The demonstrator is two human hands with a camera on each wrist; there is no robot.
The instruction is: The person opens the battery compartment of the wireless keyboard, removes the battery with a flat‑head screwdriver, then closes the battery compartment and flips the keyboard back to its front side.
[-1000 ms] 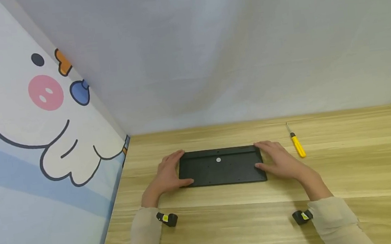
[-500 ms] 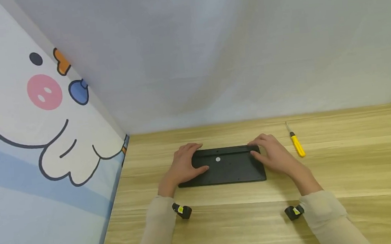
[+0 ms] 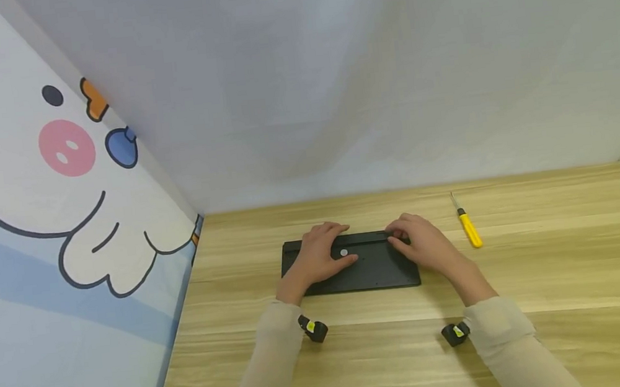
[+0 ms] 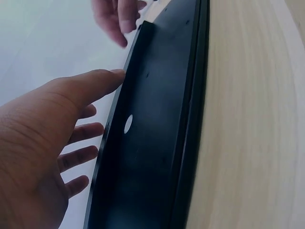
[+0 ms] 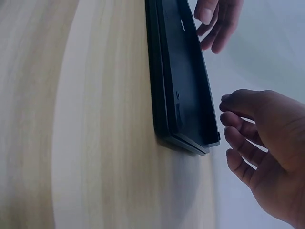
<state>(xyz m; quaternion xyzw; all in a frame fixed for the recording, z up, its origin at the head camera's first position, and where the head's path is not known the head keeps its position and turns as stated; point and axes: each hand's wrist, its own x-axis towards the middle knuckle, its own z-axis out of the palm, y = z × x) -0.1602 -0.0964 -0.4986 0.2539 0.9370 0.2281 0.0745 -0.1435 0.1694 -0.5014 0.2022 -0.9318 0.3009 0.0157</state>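
A black keyboard [image 3: 374, 273] lies underside up on the wooden table, with a round white sticker [image 3: 344, 252] and small holes on its back. My left hand [image 3: 318, 256] hovers over its left-middle part; the left wrist view shows thumb and fingers spread, the thumb beside the raised far edge. Near the far right corner is my right hand [image 3: 426, 246], its fingers relaxed and slightly bent. In the right wrist view, a gap separates that right hand [image 5: 271, 143] from the keyboard [image 5: 183, 81]. Neither hand grips anything.
A yellow-handled screwdriver [image 3: 470, 231] lies to the right of the keyboard, its tip pointing away. A pale wall [image 3: 389, 86] rises behind the table [image 3: 381, 348]. A cartoon-printed panel [image 3: 79, 240] stands on the left.
My left hand has left the keyboard's left end and moved right across it. The right hand has shifted slightly left and away, its fingers bending more. The keyboard stays in place.
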